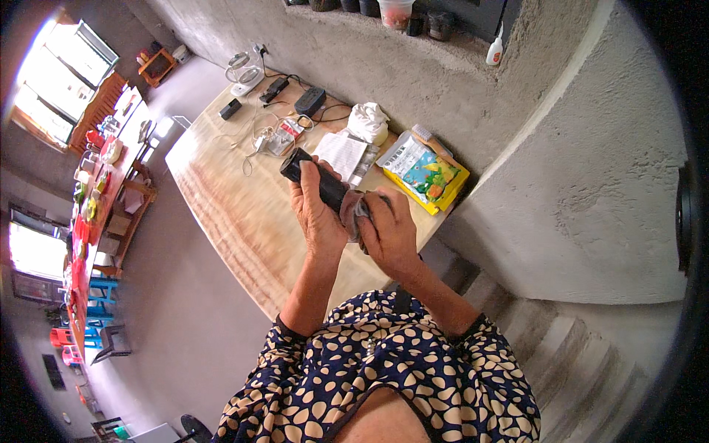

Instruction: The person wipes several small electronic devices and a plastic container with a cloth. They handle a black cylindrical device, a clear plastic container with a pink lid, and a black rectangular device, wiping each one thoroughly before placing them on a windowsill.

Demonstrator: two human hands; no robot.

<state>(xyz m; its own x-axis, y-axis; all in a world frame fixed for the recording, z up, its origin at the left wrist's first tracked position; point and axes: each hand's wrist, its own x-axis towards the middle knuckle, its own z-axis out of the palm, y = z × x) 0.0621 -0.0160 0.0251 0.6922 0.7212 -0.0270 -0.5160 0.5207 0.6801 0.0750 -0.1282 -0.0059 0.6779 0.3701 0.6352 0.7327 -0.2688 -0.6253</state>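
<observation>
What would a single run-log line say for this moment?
left hand: grips black cylindrical object | right hand: presses grey cloth against it | below: wooden table

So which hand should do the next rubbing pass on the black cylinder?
Probably the right hand: it already has the grey cloth pressed against the black cylinder's lower end. The left hand is wrapped around the cylinder's middle, steadying it above the wooden table, so it looks better suited to holding.

one black cylinder (316,179), one grey cloth (354,213), two hands
</observation>
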